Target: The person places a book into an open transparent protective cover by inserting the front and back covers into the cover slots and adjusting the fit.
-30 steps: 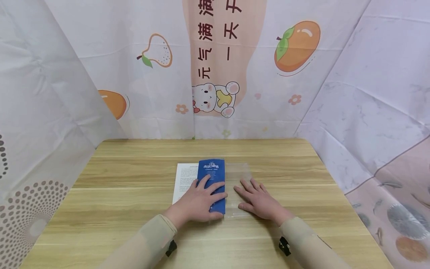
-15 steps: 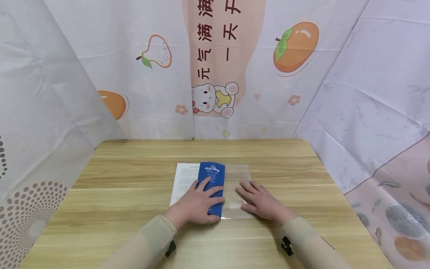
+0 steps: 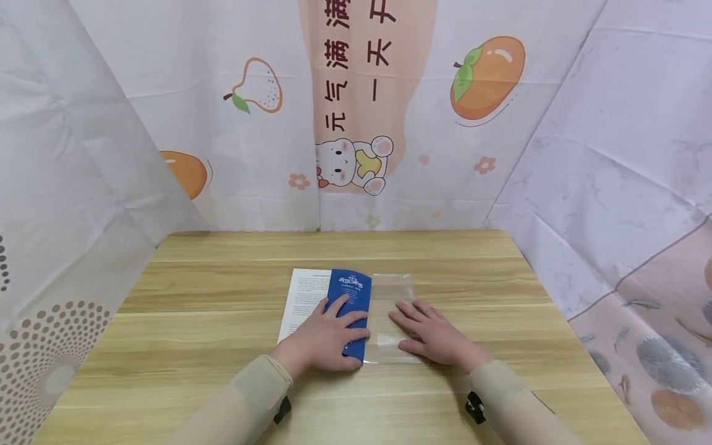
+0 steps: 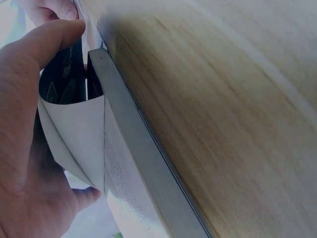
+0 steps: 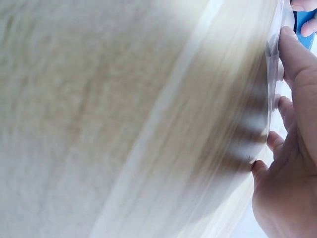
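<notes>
Blue card stock, folded over a white printed sheet, makes up the leaflet [image 3: 349,309] lying under the left hand [image 3: 322,339]. That hand rests flat on it with fingers spread and fairly straight; in the left wrist view the thumb [image 4: 47,42] sits over the curled fold, so the paper is bowed rather than creased hard. The white page [image 3: 300,303] sticks out just beyond the hand's far left side.

Just to the right, touching the leaflet's edge, lies a clear plastic sleeve [image 3: 392,296]. The right hand [image 3: 431,337] presses its near part down with straight, splayed fingers; nothing is pinched. The sleeve's far end reaches out past the fingertips, towards the back of the wooden worktop [image 3: 194,321].

Both things look very light and thin. The leaflet should be springy at the fold and likely to open again if let go, so a hold along the folded edge seems best. The sleeve looks limp, slick and prone to sliding or clinging; taking it at its open end, near the right hand's fingertips, would probably control it well.
</notes>
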The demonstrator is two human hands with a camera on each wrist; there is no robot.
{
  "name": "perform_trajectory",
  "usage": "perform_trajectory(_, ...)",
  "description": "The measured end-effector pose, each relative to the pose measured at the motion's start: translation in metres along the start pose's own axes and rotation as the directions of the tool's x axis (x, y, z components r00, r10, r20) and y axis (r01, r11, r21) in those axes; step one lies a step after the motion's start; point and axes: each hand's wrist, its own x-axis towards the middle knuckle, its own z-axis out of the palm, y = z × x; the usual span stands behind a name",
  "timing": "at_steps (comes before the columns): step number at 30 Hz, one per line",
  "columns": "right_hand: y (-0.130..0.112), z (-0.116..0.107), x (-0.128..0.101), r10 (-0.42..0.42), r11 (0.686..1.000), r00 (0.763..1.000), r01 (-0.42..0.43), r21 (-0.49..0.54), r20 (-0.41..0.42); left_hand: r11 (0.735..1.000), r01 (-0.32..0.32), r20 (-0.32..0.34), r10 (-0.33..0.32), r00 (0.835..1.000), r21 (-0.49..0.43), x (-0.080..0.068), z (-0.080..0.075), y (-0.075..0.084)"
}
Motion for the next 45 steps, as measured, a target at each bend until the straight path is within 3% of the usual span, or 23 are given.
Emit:
perform_trajectory(9,0.000,0.004,-0.001,-0.042,0.999,0.998,0.042,-0.008,-0.055,0.999,0.001,0.033,-0.002,0.999,0.032,0.003,-0.001,0.001)
perform_trajectory(33,-0.010,-0.006,-0.003,-0.040,0.999,0.999,0.040,-0.012,-0.025,1.000,0.009,0.072,-0.007,0.997,-0.030,0.010,-0.009,0.001)
perform_trajectory(45,-0.001,0.003,-0.002,-0.056,0.998,0.997,0.057,0.006,-0.059,1.000,0.001,0.063,0.000,0.998,-0.017,0.012,-0.008,0.002)
